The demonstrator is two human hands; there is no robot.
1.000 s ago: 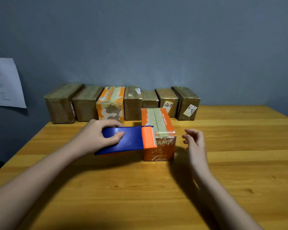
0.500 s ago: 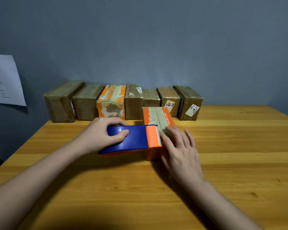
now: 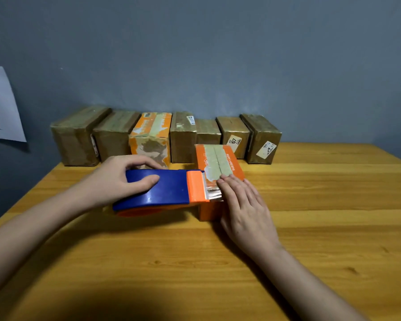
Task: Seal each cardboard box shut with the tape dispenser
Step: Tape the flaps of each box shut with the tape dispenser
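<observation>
While the box [image 3: 219, 163] sits out in front of the row, towards the middle of the table [image 3: 310, 228], it's getting its strip of tape. The right hand [image 3: 245, 209] lies flat on the near end of the lid, fingers straight, pinning the shiny tape end [image 3: 214, 193] down so it can't lift as the roll pulls away, I'd say. The left hand [image 3: 116, 181] is wrapped round the dispenser [image 3: 162, 191], thumb on its blue side and fingers curled over the far edge, orange head butted against the box's left edge; that low, sideways hold looks set for a drag or a cut across the lid. Behind, seven boxes [image 3: 183, 137] line the table's far edge against the wall, out of the way. A sheet of paper [image 3: 0, 107] hangs on the wall beyond the table's far left corner.
</observation>
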